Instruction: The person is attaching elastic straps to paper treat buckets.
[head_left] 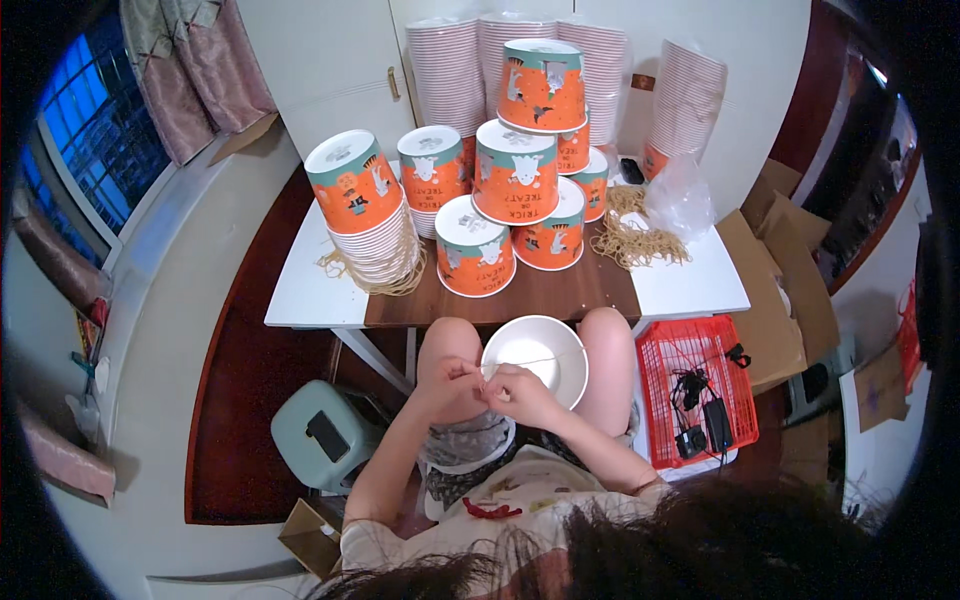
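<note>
A white-lined paper bucket (568,378) rests between my thighs, its open mouth facing up. A thin tan cord (548,359) stretches across that mouth to the right rim. At the bucket's near-left rim my left hand (450,384) is closed in a pinch, and my right hand (524,394) pinches right beside it. The cord runs into my fingers there; its end and any hole in the rim are too small to make out. On the table, orange and teal printed buckets (516,185) stand upside down in a stacked pile.
More nested buckets (372,225) stand at the table's left, with cords draped over them. A heap of tan cords (640,240) lies right, by a clear plastic bag (682,200). A red basket (655,385) holds cables; a pale green stool (300,425) carries a phone (327,436).
</note>
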